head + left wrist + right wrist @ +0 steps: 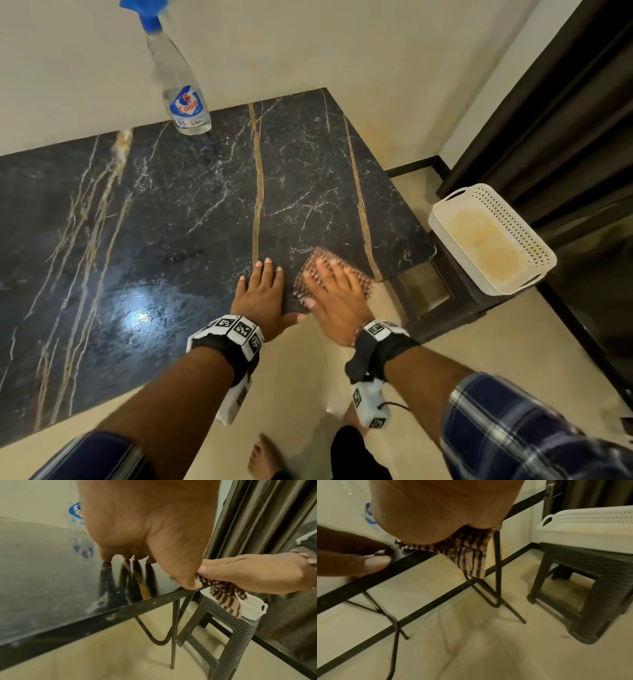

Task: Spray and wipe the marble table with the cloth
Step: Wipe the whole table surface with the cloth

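The dark marble table (171, 205) with gold veins fills the head view. A brown and pink checked cloth (310, 265) lies near the table's front right corner. My right hand (330, 291) lies flat on the cloth with straight fingers, pressing it down. Part of the cloth (469, 555) hangs over the table's edge. My left hand (262, 291) rests flat on the marble just left of the cloth, thumb at the edge (190, 584). The clear spray bottle (181, 96) with a blue nozzle stands at the back by the wall.
A white perforated basket (489, 240) sits on a dark woven stool (583, 588) right of the table. Dark curtains (548, 120) hang beyond. Thin black table legs (497, 568) stand on the beige tiled floor. Wet sheen shows on the marble's front left (144, 315).
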